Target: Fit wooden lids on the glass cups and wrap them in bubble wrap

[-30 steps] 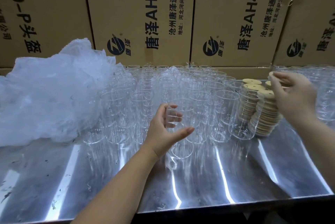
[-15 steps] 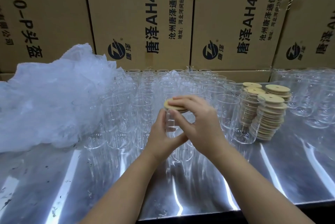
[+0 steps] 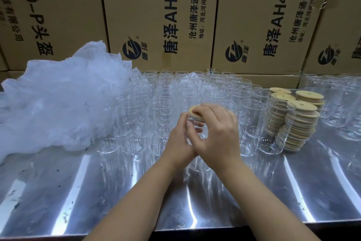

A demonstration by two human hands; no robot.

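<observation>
Cup [image 3: 192, 131], near centre: left hand [image 3: 178, 143] grips its side, right hand [image 3: 216, 133] curls over lid [image 3: 192, 110], pressing it on rim; seating unconfirmed. Remaining: many bare cups [image 3: 168, 94] behind, lid stacks [image 3: 300, 123] right, bubble wrap [image 3: 58, 104] left, seemingly unused.

Beneath the right hand [image 3: 220, 135] we see a shiny reflective steel desk [image 3: 58, 192] streaked with white light; beyond it, brown printed cardboard boxes [image 3: 156, 6] wall the back.

Pale tan wooden lids [image 3: 301, 121], clear glass cups [image 3: 170, 92], brown black-printed cartons [image 3: 160, 16]
</observation>
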